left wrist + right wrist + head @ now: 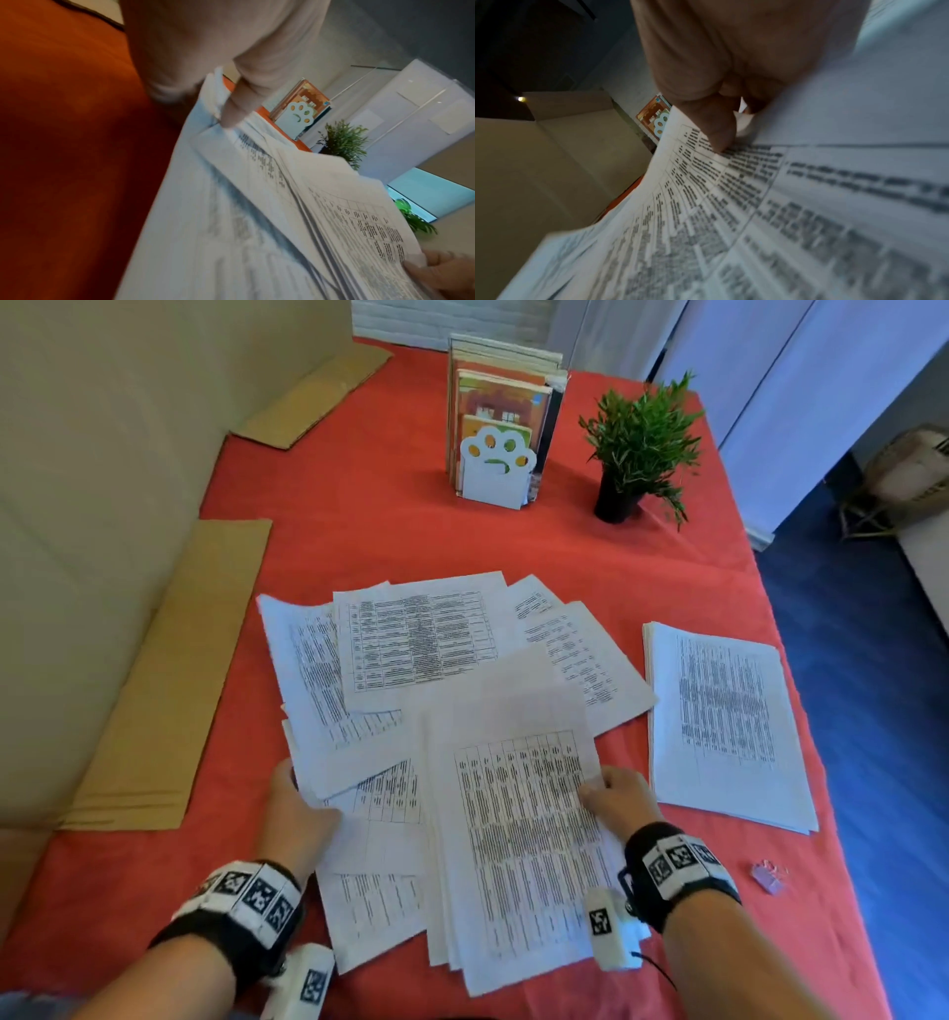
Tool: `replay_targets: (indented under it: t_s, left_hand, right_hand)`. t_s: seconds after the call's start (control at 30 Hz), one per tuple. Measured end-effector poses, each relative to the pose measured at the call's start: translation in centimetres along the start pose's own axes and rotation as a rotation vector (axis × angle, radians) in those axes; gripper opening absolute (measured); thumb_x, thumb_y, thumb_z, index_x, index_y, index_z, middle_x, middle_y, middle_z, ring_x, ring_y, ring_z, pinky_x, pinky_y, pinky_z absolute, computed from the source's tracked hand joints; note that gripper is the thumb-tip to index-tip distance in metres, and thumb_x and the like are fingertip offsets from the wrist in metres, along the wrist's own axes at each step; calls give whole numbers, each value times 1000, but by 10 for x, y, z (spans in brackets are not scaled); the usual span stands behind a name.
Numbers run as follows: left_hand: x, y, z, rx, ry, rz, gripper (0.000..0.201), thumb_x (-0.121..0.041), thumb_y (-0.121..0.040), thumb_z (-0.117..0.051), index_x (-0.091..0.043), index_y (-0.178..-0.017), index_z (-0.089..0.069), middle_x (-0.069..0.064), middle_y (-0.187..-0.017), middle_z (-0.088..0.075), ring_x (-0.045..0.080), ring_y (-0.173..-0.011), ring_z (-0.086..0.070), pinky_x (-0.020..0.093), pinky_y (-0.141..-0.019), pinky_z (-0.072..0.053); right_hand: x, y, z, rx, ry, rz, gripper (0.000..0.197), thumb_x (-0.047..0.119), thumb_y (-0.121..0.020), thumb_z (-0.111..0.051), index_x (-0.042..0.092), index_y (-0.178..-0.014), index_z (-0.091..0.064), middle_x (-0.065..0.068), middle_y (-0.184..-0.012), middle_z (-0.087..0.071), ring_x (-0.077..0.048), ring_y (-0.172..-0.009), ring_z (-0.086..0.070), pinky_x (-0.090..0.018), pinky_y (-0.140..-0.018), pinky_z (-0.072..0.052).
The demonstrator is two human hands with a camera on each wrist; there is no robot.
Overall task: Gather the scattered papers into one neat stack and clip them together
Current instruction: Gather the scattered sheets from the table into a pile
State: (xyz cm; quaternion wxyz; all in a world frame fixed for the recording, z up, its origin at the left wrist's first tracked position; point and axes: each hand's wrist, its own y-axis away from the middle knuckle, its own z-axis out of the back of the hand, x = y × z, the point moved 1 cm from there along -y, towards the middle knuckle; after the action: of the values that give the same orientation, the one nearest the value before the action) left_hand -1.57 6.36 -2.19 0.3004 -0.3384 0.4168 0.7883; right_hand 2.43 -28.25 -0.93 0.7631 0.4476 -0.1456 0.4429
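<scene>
Both hands' grip pinched fanned papers, left hand [295,806] and right hand [619,796] at opposite edges of the printed sheets [518,839]; loose pages risked sliding apart across the red worktop [411,531].

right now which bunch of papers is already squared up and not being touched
The neat stack at the table's right side, lying apart. The fanned sheets in the middle overlap askew, held by the left hand and right hand.

Right hand [721,60] thumb atop printed sheets [731,203], fingers beneath
</scene>
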Motion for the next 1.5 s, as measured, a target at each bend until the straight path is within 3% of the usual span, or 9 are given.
replay_targets:
  t_s: [0.17,0.33,0.43,0.57,0.9,1.0,1.13,1.3,1.5]
  left_hand:
    - [-34,-15,6,-269,-234,-216,57,-2,-84,-57,-14,-137,-42,19,-141,-34,36,-121,-45,43,-106,-36]
    - [-79,-60,-15,-9,-262,-46,44,-19,-91,-51,-12,-134,-50,15,-143,-45,30,-121,-51,27,-88,-40]
    - [-92,-75,-28,12,-253,48,62,-23,-87,-59,-9,-143,-34,15,-142,-46,33,-124,-49,34,-97,-40]
    - [-100,-81,-43,-42,-194,26,44,-6,-84,-59,-6,-127,-50,16,-107,-65,25,-81,-54,29,-75,-43]
    - [-66,-100,23,-101,-404,-39,30,2,-84,-51,-1,-114,-56,22,-114,-61,37,-99,-57,35,-79,-42]
    - [-53,-109,44,-195,-256,49,47,-15,-76,-67,-9,-122,-56,18,-116,-64,35,-93,-64,40,-84,-52]
    - [-43,-105,31,-204,56,261,43,-26,-80,-66,6,-109,-61,21,-83,-66,23,-48,-55,32,-58,-50]
    - [-56,-82,-6,-218,-7,119,25,-13,-82,-65,0,-103,-64,16,-110,-68,31,-94,-66,31,-73,-47]
    - [-61,-96,16,-275,-172,73,36,-11,-90,-40,-2,-122,-53,24,-123,-58,44,-108,-56,40,-85,-44]
  right_hand:
    - [8,-4,14,-143,-213,16,14,12,-78,-60,0,-70,-59,-9,-67,-55,-21,-64,-53,-29,-63,-42]
    - [20,-22,15,-169,-462,-125,15,14,-80,-63,13,-66,-56,-10,-73,-59,-27,-83,-63,-38,-84,-53]
    - [26,-27,7,-212,-403,-223,28,21,-90,-58,23,-65,-44,4,-68,-48,-16,-83,-51,-23,-77,-42]
    - [33,-34,-10,-231,-441,-245,28,23,-91,-55,23,-65,-45,4,-67,-48,-18,-81,-50,-27,-75,-43]
    - [43,-50,13,-337,-196,-173,24,6,-84,-54,11,-62,-46,-5,-65,-49,-24,-67,-50,-25,-57,-39]
    - [40,-48,22,-363,-156,-112,11,4,-86,-55,2,-96,-59,-7,-85,-56,-24,-84,-53,-28,-73,-43]
    - [39,-50,20,-387,-416,-134,75,0,-81,-61,17,-145,-25,-2,-113,-50,-22,-102,-53,-39,-96,-43]
    - [49,-48,4,-289,-300,-92,18,-3,-82,-53,7,-97,-55,-19,-103,-65,-32,-87,-63,-41,-84,-53]
    - [38,-47,23,-331,-184,-51,32,-8,-83,-43,9,-107,-55,-14,-92,-59,-31,-84,-57,-32,-72,-49]
